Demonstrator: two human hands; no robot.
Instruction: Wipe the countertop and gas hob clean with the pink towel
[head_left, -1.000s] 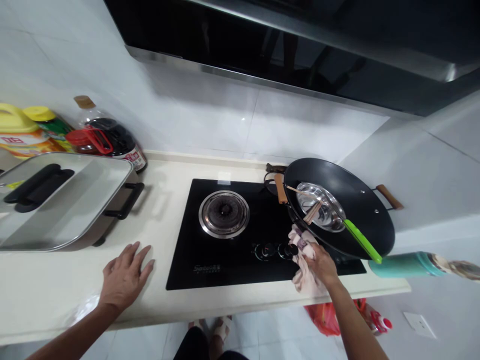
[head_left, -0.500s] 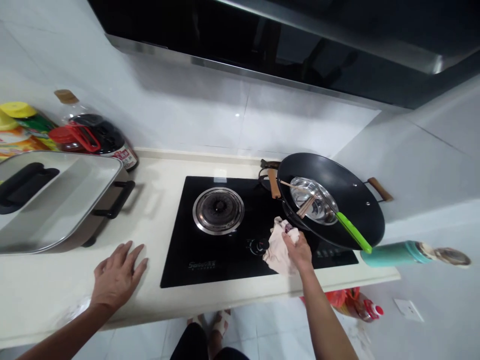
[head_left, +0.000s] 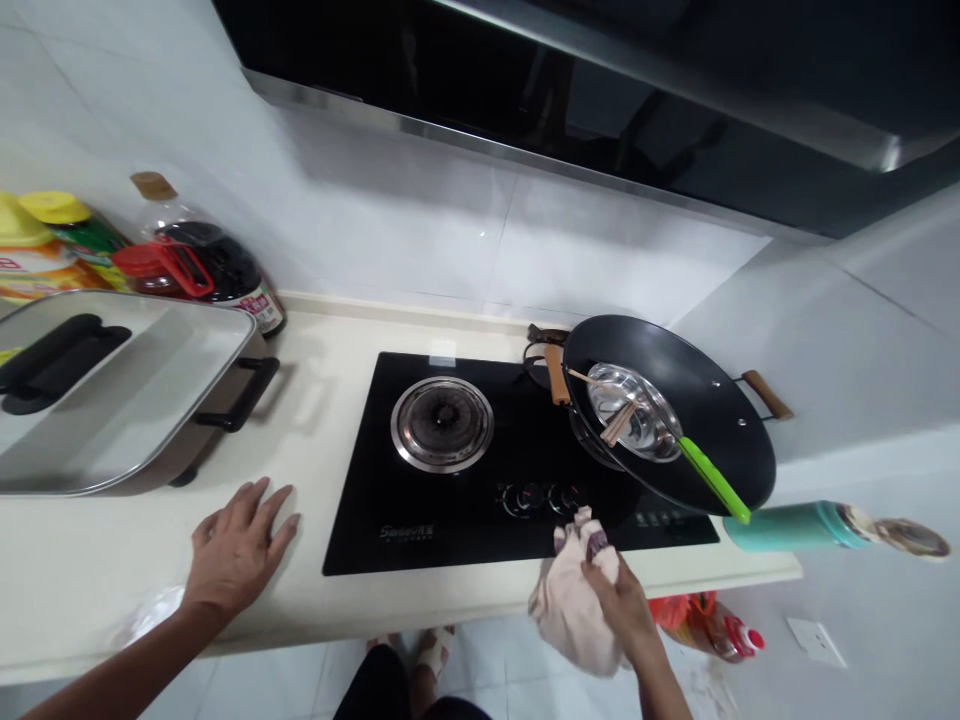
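Observation:
My left hand (head_left: 238, 552) lies flat on the pale countertop (head_left: 300, 590), fingers spread, left of the black gas cooktop (head_left: 442, 530). A pale pink cloth (head_left: 574, 605) with dark patches is gripped in my right hand (head_left: 619, 600) and hangs over the counter's front edge. Two control knobs (head_left: 531, 496) show on the cooktop just behind the cloth. A black wok (head_left: 705, 400) with wooden handles sits on the right burner. Inside it are a metal bowl (head_left: 660, 443), wooden chopsticks (head_left: 619, 424) and a utensil with a green handle (head_left: 714, 478).
The bare left burner (head_left: 442, 425) shows its metal ring. An electric pan (head_left: 150, 440) with a glass lid stands at left, before several bottles (head_left: 225, 265). A turquoise flask (head_left: 787, 527) is at the right end. The range hood (head_left: 525, 90) overhangs the cooktop.
My right hand has drawn the cloth from the cooktop toward me, over the front edge, uncovering a second knob. My left hand stays on the counter. The view has shifted slightly.

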